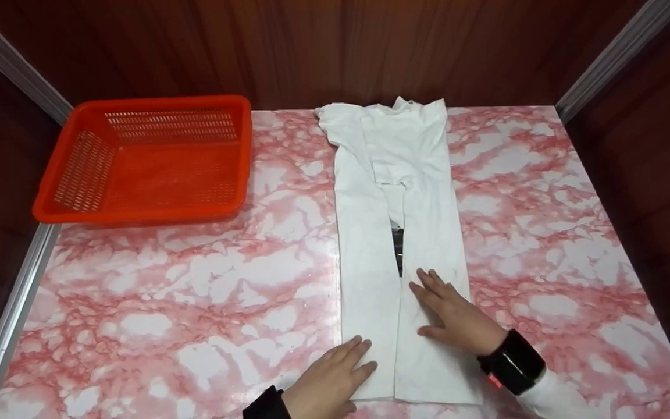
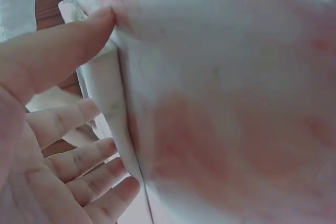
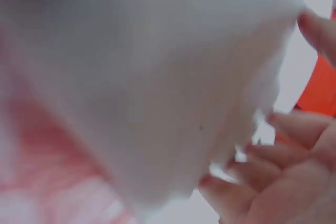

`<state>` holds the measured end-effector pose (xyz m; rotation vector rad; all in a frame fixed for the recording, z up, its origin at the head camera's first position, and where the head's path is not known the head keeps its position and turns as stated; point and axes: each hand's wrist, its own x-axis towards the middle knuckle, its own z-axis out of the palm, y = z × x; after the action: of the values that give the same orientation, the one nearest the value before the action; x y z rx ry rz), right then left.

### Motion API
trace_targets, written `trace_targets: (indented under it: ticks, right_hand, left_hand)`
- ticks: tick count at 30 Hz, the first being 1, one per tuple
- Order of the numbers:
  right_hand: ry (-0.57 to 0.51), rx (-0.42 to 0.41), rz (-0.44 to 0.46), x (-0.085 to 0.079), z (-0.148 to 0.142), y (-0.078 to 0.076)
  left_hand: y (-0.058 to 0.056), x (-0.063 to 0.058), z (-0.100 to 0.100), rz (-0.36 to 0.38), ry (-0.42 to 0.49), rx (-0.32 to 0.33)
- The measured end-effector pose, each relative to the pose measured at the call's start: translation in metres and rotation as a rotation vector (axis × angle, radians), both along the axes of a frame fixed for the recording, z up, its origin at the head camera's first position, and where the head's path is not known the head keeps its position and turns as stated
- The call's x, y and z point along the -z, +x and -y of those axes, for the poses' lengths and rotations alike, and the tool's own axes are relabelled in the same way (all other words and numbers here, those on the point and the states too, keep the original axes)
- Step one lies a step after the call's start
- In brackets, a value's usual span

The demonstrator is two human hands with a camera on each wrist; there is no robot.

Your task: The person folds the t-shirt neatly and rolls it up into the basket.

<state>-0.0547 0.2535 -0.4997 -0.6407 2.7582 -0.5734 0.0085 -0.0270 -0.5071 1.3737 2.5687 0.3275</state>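
A white shirt [image 1: 367, 244] lies lengthwise on the table, its two sides folded inward so the edges meet along the middle. Through a narrow gap between them a dark printed patch [image 1: 398, 247] shows. My left hand [image 1: 330, 375] is at the shirt's lower left edge, fingers extended over the cloth. Higher up, the right hand [image 1: 451, 314] rests on the right folded side with its fingers spread. In the left wrist view the fingers [image 2: 79, 161] are straight beside the cloth edge. The right wrist view is blurred, with fingertips [image 3: 210, 182] at the white fabric.
A red plastic basket [image 1: 166, 214] with slotted walls stands at the back left of the pink-and-white marbled table [image 1: 242, 314]. Dark wooden panels [image 1: 312, 52] enclose the back and sides, with metal strips at the corners.
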Motion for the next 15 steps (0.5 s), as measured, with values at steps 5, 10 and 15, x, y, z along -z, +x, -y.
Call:
trace_targets:
  ticks: [5, 10, 15]
  right_hand:
    - [-0.026, 0.018, -0.023, -0.003, -0.005, 0.028]
    - [-0.013, 0.027, -0.098, 0.001, -0.005, 0.059]
    - [0.038, 0.026, -0.094, 0.007, -0.003, 0.086]
  left_hand:
    - [0.003, -0.002, 0.001, -0.138, -0.016, 0.055]
    - [0.008, -0.003, 0.003, -0.244, -0.042, 0.099]
    - [0.012, -0.002, 0.004, -0.416, -0.043, 0.129]
